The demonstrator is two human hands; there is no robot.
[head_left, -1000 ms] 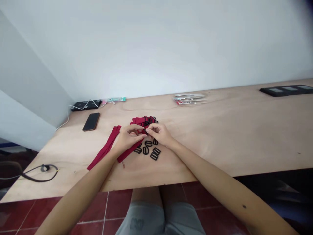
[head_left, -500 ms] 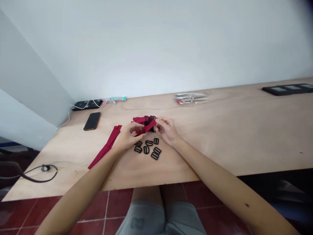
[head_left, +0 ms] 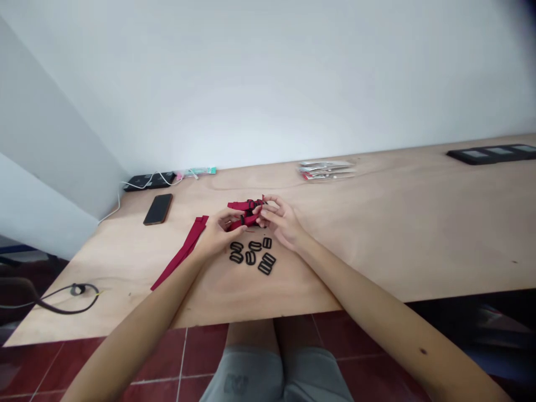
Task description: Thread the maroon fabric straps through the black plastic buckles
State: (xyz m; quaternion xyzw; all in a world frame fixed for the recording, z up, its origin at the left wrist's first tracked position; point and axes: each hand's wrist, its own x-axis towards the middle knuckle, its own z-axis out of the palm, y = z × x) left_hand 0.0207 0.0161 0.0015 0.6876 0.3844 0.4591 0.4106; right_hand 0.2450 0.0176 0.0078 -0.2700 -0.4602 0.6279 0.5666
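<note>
Between my two hands is a red strap (head_left: 251, 220) with a black slide buckle threaded on it. My left hand (head_left: 220, 230) grips the strap near the buckle, thumb and fingers closed round it. The fingers of my right hand (head_left: 281, 220) pinch the strap's other end. Just behind lie more red straps (head_left: 237, 205) with black buckles, partly hidden by my hands. Several loose black slide buckles (head_left: 250, 258) are spread on the table in front of my hands. Left of my left hand, long red straps (head_left: 180, 254) lie flat, partly under my forearm.
A phone (head_left: 158, 209) lies at the left on the wooden table (head_left: 377, 240). Behind it are black boxes (head_left: 148, 180) with a white cable. Plastic packets (head_left: 326, 170) rest near the wall, a black tray-like object (head_left: 492, 153) at far right. A dark cable (head_left: 69, 310) loops at front left.
My right hand has curled its fingers further round the strap end and shifted slightly left. The strap, stretched out before, now looks bent by the right fingers. My left hand stays nearly in place.
</note>
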